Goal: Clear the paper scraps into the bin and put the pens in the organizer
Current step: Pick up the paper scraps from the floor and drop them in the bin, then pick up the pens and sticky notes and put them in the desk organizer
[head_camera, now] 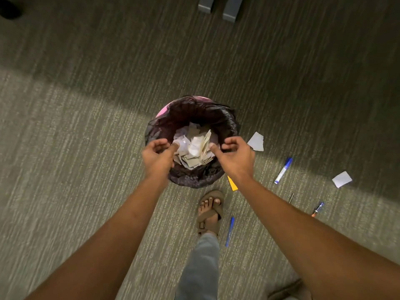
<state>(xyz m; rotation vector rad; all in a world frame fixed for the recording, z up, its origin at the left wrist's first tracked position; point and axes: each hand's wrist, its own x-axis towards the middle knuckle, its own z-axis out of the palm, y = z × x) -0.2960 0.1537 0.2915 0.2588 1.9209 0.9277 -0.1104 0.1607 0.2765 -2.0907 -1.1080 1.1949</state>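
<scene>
Both hands, left [157, 155] and right [234, 155], hover loosely curled and empty over the paper-filled bin [191, 141]; scraps [256, 142] and pens [283, 171] at three to five o'clock risk being overlooked or trodden.

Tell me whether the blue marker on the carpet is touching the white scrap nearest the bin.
Apart. The head view shows bare carpet between the blue marker and the white scrap, which lies beside the bin.

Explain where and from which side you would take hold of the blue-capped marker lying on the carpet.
Pinch the white barrel of the marker near mid-length, fingers coming from above across its long sides. It lies flat and diagonal on the carpet, with clear space around it.
</scene>
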